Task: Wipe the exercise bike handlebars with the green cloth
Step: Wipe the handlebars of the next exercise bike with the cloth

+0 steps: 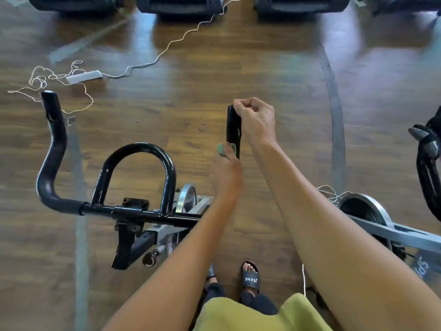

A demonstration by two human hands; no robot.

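The black handlebars [133, 212] of an exercise bike fill the lower middle, with a curved left grip [53, 139], a centre loop [140, 149] and an upright right grip [233, 130]. My right hand [256, 120] is closed around the top of the right grip. My left hand [226, 170] presses the green cloth [223, 150] against the lower part of that same grip. Only a small corner of the cloth shows above my fingers.
A white power strip [84, 77] with tangled cords lies on the wooden floor at the upper left. Treadmill bases [181, 7] line the top edge. A second bike's flywheel [365, 209] and handlebar [427, 158] stand at the right. My sandalled foot [250, 278] is below.
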